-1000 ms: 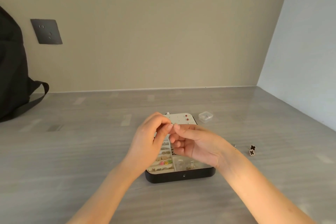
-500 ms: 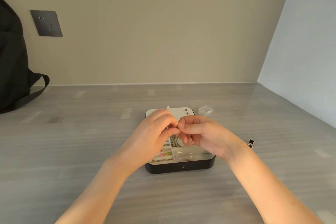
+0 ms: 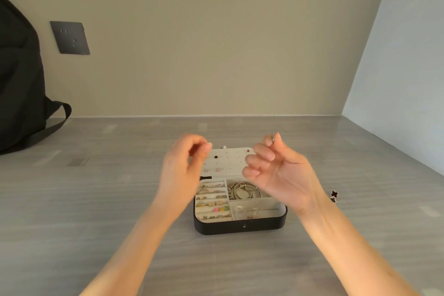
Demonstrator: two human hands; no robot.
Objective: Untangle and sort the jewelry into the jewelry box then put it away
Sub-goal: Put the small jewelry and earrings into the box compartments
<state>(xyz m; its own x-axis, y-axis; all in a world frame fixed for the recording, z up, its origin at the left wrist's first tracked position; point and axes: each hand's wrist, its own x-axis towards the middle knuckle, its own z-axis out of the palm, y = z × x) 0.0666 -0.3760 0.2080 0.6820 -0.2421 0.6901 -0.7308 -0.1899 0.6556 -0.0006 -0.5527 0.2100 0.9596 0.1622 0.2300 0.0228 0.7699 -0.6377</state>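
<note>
- Silver and thin, the jewelry piece point(image 3: 273, 136) is pinched by thumb and forefinger of the right hand point(image 3: 281, 173), poking above the fingertips, long axis nearly upright.
- The left hand point(image 3: 183, 170) is curled, thumb near forefinger; it is blurred, so any hold cannot be told.
- The black jewelry box point(image 3: 240, 226) lies open on the surface point(image 3: 96, 199), below and between both hands.

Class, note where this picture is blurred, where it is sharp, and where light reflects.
Head view: motion blur smears the left hand; the right hand, pinching a small silver piece, is slightly soft; the jewelry box is sharp; pale reflections streak the table.
</note>
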